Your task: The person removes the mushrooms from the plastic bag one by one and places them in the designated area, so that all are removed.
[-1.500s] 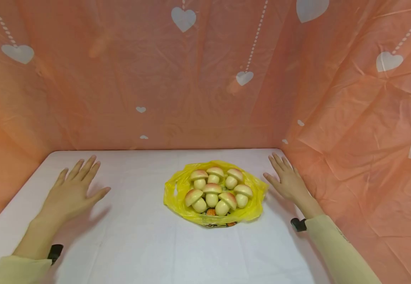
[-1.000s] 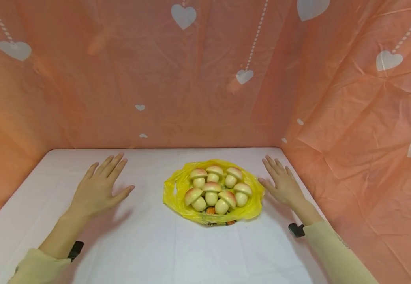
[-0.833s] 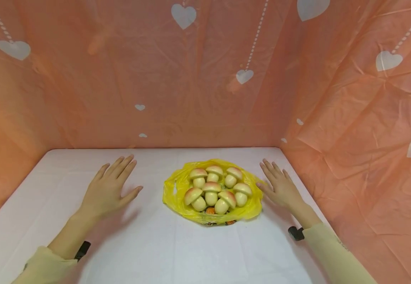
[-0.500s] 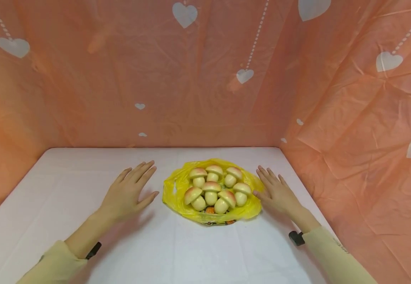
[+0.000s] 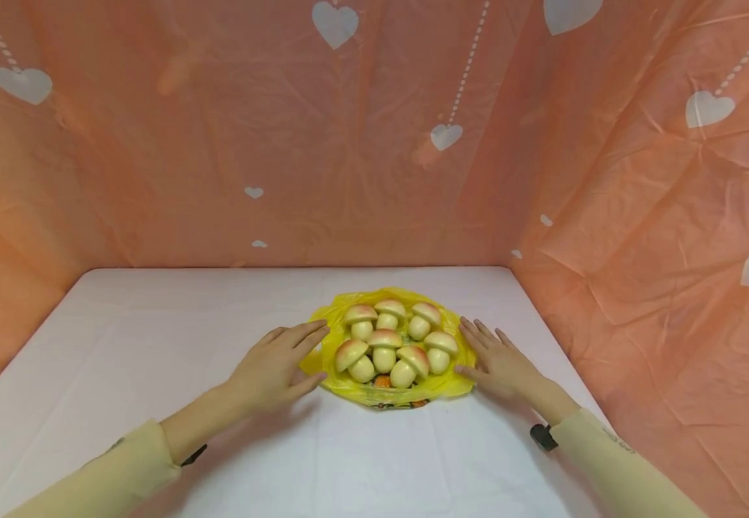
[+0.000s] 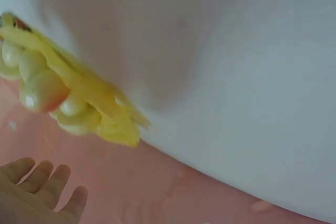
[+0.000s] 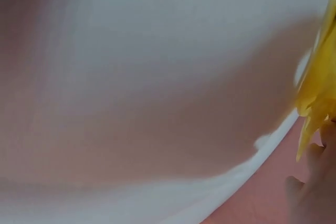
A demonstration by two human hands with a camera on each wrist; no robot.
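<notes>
A yellow plastic bag [image 5: 329,374] lies spread on the table with several toy mushrooms [image 5: 385,350] on it, cream-stemmed with pinkish caps. From the left, my left hand [image 5: 273,370] reaches over the bag's left edge, fingers extended and thumb apart. At the opposite side my right hand [image 5: 500,363] has its straight fingers right at the bag's right edge. The left wrist view shows the bag [image 6: 113,114] with mushrooms [image 6: 44,90] beyond the spread left fingers [image 6: 55,182]. In the right wrist view, right fingertips overlap the yellow bag [image 7: 317,77].
The table [image 5: 374,460] has a white cover. A pinkish-orange curtain [image 5: 361,144] with white hearts hangs behind and along both sides. A dark band [image 5: 544,437] sits at the right wrist.
My left hand has travelled right across the table to the bag's left edge. My right hand has come slightly nearer and left, to its right edge. The mushrooms stay in place.
</notes>
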